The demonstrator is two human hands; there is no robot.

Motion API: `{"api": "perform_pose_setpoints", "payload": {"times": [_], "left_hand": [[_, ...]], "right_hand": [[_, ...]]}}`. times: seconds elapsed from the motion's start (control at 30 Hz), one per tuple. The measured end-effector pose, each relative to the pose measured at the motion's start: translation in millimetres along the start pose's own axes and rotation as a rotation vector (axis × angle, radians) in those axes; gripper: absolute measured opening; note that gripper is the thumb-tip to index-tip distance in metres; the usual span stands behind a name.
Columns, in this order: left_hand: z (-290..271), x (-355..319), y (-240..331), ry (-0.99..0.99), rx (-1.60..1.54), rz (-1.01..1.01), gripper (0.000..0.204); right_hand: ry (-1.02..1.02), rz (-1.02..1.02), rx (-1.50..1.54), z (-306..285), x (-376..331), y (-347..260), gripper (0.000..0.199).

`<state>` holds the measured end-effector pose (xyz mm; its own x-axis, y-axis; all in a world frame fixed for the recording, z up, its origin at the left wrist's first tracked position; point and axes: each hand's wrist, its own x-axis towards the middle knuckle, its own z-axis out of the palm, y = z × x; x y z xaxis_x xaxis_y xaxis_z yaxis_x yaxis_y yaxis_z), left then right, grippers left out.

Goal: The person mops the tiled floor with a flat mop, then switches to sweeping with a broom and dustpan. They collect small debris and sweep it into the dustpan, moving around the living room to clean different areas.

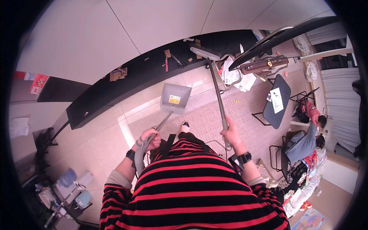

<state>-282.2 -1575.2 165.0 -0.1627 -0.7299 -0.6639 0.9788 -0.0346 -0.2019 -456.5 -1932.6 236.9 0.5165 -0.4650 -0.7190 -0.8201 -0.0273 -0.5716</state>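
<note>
My left hand (150,140) grips the long grey handle of a grey dustpan (175,99), whose pan is held up above the tiled floor in front of me. My right hand (231,134) is closed around the grey handle of a broom (217,88). The broom's brush head (204,51) lies on the black low shelf (126,82) along the wall, close to scattered scraps, a pair of scissors (178,61) and bits of cardboard (117,73). One of my feet (185,125) shows below the dustpan.
A beige rug (237,115) covers the floor ahead. A black folding table (276,101) and a chair stand at right, where another person (304,143) sits. Papers lie near a wire chair (232,74). Bottles and clutter sit at lower left (73,184).
</note>
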Motion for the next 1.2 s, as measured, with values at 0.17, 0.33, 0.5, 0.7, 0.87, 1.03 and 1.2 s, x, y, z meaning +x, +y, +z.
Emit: {"api": "perform_pose_setpoints", "payload": {"times": [0.17,0.33,0.5,0.7,0.87,1.03,1.2], "left_hand": [[14,10,7,0.026,0.042,0.006,0.024],[13,17,21,-0.052,0.046,-0.046,0.028],[7,42,33,-0.035,0.062,-0.07,0.029],[22,68,46,-0.023,0.018,-0.061,0.021],[38,87,54,-0.097,-0.132,-0.013,0.019],[46,115,56,-0.185,-0.212,-0.061,0.022],[49,133,42,-0.173,-0.23,-0.054,0.022]], "right_hand": [[0.015,-0.066,0.11,26,8,15,0.079],[0.13,-0.145,-0.061,56,80,4,0.077],[0.078,-0.029,-0.25,42,134,-29,0.069],[-0.008,0.006,-0.477,7,74,-14,0.071],[-0.094,0.007,-0.524,-23,-8,29,0.085],[-0.15,0.086,-0.304,-56,-110,51,0.084],[-0.18,0.127,-0.161,-85,-178,47,0.082]]}}
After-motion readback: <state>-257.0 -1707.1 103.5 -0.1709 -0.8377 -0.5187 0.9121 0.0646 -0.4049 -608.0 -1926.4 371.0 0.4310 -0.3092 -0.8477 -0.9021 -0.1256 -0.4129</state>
